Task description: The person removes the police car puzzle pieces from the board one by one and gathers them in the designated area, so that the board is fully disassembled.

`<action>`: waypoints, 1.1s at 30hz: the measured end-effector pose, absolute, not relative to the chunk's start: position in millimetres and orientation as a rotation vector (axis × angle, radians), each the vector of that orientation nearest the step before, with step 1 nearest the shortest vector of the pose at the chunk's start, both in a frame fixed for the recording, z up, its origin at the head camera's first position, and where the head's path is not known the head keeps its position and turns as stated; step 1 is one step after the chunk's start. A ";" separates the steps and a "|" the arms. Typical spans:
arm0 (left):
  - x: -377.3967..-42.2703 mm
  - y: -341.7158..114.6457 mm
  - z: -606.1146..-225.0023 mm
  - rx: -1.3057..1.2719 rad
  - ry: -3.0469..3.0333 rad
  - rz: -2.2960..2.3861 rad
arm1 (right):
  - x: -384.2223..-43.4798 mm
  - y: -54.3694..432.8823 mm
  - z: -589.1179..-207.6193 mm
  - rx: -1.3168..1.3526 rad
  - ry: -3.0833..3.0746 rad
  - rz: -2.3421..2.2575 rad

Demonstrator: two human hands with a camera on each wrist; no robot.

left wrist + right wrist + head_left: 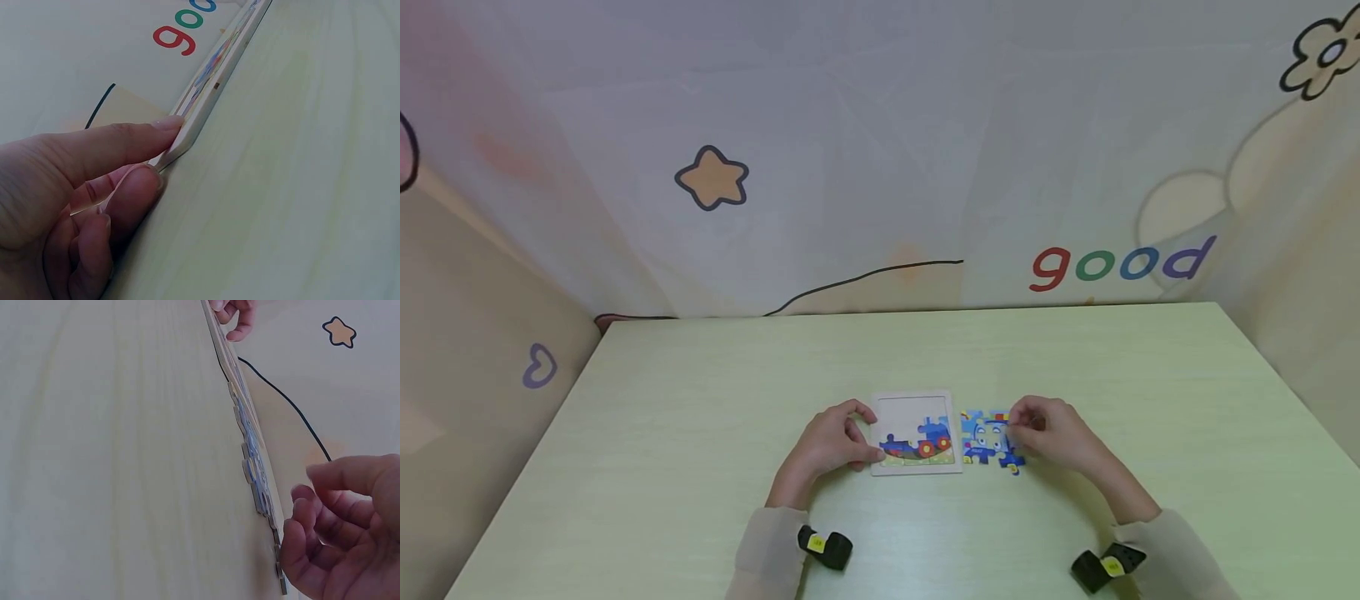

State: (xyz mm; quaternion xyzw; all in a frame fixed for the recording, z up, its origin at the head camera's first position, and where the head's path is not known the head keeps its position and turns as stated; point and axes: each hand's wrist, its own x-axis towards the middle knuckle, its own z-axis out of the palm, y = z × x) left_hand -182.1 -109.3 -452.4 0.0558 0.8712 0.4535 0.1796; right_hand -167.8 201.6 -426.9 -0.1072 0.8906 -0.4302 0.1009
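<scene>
The table (662,433) is showing pale green with faint streaks. On it, the frame (917,472) is looking off-white, and inside, a train (897,447) is displaying blue with red, yellow-centred wheels (927,448). Just right, the pieces (987,437) are mixing blue, white, yellow and red. Both sleeves (767,550) are showing plain pale beige; the wrist cameras (837,552) are pairing black with yellow labels (816,543). On the pale grey far wall (865,125), a black-outlined star (711,177) is showing orange, while "good" (1111,265) at right is running red, green, blue, purple. At left, a heart (539,367) is showing purple.
</scene>
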 end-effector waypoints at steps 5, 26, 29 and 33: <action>-183.8 -109.9 -453.7 0.162 2.466 1.279 | -170.6 198.7 -427.1 -0.321 2.611 -1.309; -182.5 -112.5 -455.0 0.181 2.454 1.302 | -188.4 147.2 -425.6 -0.495 2.572 -1.251; -182.8 -112.3 -454.9 0.179 2.458 1.294 | -189.8 140.2 -425.8 -0.549 2.600 -1.135; -183.3 -111.5 -455.2 0.170 2.463 1.289 | -191.5 132.1 -424.9 -0.560 2.651 -0.984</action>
